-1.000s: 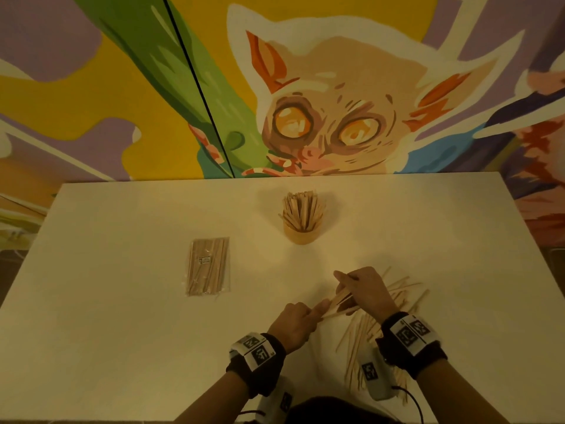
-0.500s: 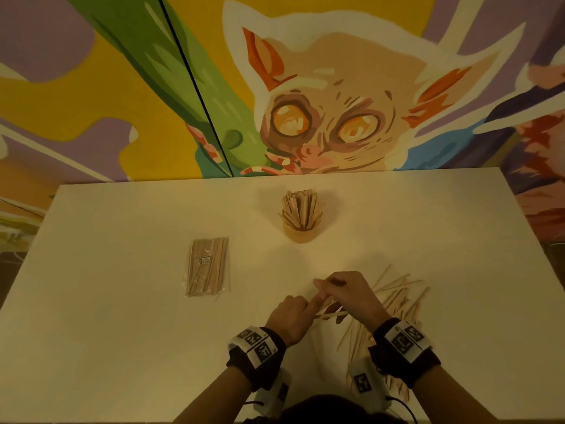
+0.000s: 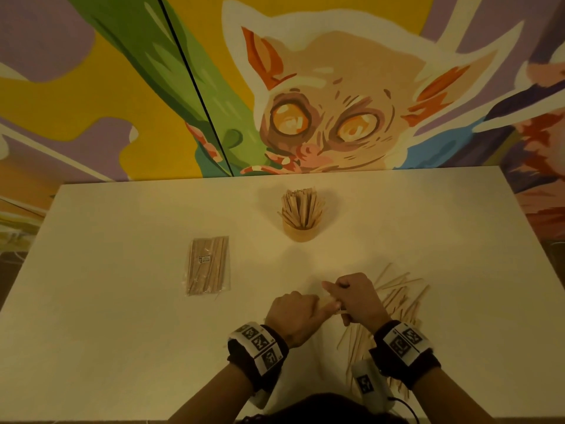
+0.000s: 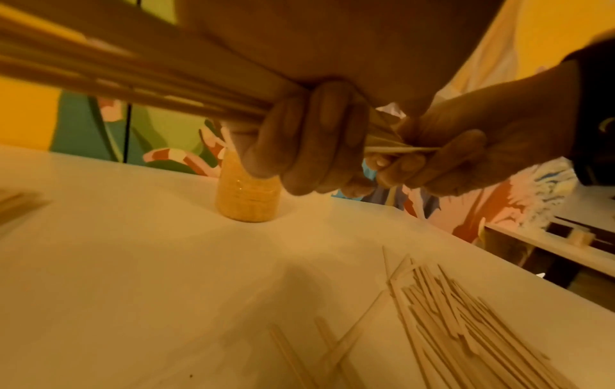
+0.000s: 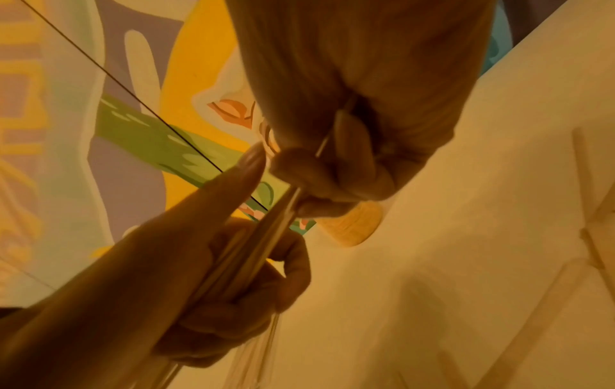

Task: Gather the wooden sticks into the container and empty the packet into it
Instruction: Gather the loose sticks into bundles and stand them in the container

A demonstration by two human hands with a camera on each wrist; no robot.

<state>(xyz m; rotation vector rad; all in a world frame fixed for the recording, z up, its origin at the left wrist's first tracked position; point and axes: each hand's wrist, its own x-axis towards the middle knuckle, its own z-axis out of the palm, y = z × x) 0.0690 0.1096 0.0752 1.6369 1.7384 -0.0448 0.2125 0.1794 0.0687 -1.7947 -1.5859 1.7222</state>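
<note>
Head view: we held a small bundle of sticks point(image 3: 328, 302) between both hands above the table point(image 3: 122, 332). Half a second before, the left hand point(image 3: 292, 316) had only pointed a finger at the sticks under the right hand point(image 3: 356, 298); now the two hands had closed together on the bundle. The loose pile point(image 3: 397, 301) lay partly under the right wrist. The cup point(image 3: 301, 232), already holding many sticks, stood well apart at the far centre. The packet point(image 3: 208, 266) lay unopened to the left, untouched.

Left wrist view: our left fingers point(image 4: 299, 147) were curled round the bundle point(image 4: 133, 81), and the right hand point(image 4: 465, 158) pinched its other end. The pile point(image 4: 465, 329) lay on the table below.

Right wrist view: the left hand point(image 5: 216, 276) gripped the bundle point(image 5: 263, 237) with the forefinger extended along it. The right fingers point(image 5: 332, 168) pinched what appeared to be one or two sticks, though the blur left the count uncertain.

We judged that the grasp had passed from picking to collecting: sticks were being handed into the left hand. Most of the pile remained, and the packet step was not yet begun.
</note>
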